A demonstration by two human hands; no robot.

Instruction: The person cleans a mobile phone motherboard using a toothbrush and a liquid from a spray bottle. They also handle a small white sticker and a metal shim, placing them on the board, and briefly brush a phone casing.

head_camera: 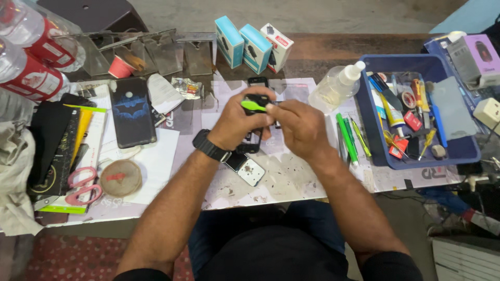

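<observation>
- Phone frame [255,112], black, sits above the table's [291,179] middle, gripped between both hands.
- Blue tray [463,151] at the right holds screwdrivers [418,99], tubes and small tools; a clear bottle [336,86] stands just beside its left wall.
- Three small boxes [252,44] line the far edge; bare tabletop lies below the hands towards the near edge.
- Left hand [239,122], wrist in a black watch [210,146], clasps the frame; a green tool [253,106] lies across its fingers.
- Right hand [299,127] curls around the frame's right side, knuckles up.
</observation>
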